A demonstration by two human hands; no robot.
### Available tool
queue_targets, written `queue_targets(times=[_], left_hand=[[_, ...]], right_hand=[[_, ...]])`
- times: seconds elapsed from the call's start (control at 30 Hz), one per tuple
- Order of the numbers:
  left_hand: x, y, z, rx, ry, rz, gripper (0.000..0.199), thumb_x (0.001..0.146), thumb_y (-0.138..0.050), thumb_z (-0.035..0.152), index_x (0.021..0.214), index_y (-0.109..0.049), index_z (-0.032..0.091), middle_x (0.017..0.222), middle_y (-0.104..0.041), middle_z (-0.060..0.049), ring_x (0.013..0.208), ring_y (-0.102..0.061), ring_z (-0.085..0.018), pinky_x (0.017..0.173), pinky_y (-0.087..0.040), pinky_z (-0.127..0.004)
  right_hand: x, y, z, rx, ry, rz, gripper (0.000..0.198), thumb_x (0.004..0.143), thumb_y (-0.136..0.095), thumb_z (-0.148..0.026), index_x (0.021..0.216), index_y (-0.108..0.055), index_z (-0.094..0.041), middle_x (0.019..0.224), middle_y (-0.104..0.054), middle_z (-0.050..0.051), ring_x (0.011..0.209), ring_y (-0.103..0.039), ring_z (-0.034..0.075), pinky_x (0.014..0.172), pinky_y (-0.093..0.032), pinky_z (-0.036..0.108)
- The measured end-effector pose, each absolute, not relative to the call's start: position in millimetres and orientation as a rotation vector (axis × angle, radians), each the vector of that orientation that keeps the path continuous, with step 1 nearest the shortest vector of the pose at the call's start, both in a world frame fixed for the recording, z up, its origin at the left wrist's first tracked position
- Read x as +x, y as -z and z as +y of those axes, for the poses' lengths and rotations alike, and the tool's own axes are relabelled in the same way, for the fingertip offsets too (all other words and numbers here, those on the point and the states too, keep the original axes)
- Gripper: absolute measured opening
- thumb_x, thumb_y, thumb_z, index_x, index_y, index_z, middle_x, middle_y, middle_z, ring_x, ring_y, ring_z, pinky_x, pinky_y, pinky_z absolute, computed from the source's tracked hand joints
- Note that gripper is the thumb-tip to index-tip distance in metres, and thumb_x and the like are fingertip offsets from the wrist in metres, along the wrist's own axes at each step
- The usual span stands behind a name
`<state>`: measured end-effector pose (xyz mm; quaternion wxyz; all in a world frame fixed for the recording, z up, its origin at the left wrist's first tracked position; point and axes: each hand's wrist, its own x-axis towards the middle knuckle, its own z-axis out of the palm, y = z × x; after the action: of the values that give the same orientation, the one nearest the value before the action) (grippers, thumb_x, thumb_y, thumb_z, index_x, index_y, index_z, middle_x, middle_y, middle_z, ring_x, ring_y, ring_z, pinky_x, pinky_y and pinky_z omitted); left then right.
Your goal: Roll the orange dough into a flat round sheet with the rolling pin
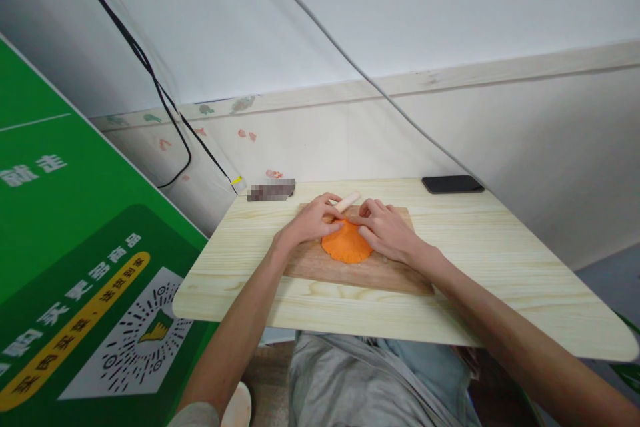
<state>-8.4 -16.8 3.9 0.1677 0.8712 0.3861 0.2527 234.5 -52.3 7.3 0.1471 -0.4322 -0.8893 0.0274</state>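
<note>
A flat, roundish orange dough sheet (346, 244) with a notched near edge lies on a wooden board (320, 271). At its far left edge, my left hand (317, 219) has thumb and fingers closed on the rim. My right hand (384, 227) is closed at the far right edge, fingertips curled and pinching the rim. The fingertips of both hands are close together. Just beyond the left fingers lies a short, pale rolling pin (347, 202), partly hidden by that hand. Whether the sheet is dough or modelling clay I cannot tell.
The board rests on a pale wood-grain table (480, 267) against a white wall. A black phone (453, 185) lies at the back right. A blurred dark object (271, 190) sits at the back left. A green printed panel (100, 260) stands left; cables (145, 60) hang along the wall.
</note>
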Motion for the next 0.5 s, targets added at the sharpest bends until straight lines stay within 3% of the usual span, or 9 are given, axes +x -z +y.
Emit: queue_targets(times=[0.3, 0.5], left_hand=[[-3.6, -4.1, -21.1, 2.516, -0.753, 1.147, 0.023, 0.095, -0.066, 0.018, 0.101, -0.087, 0.024, 0.136, -0.07, -0.007, 0.111, -0.073, -0.022, 0.107, -0.057, -0.037], [-1.8, -2.6, -21.4, 2.578, -0.706, 1.16, 0.025, 0.099, -0.064, 0.021, 0.109, -0.086, 0.027, 0.138, -0.069, -0.006, 0.117, -0.07, -0.023, 0.108, -0.056, -0.037]], right_hand=[[242.7, 4.6, -41.3, -1.196, -0.328, -2.28, 0.049, 0.103, -0.039, -0.016, 0.13, -0.079, -0.024, 0.113, -0.066, 0.009, 0.101, -0.065, 0.024, 0.096, -0.049, 0.039], [243.0, 4.6, -42.2, -1.145, -0.296, -2.318, 0.041, 0.102, -0.044, -0.017, 0.111, -0.084, -0.019, 0.112, -0.069, 0.011, 0.102, -0.066, 0.025, 0.097, -0.05, 0.041]])
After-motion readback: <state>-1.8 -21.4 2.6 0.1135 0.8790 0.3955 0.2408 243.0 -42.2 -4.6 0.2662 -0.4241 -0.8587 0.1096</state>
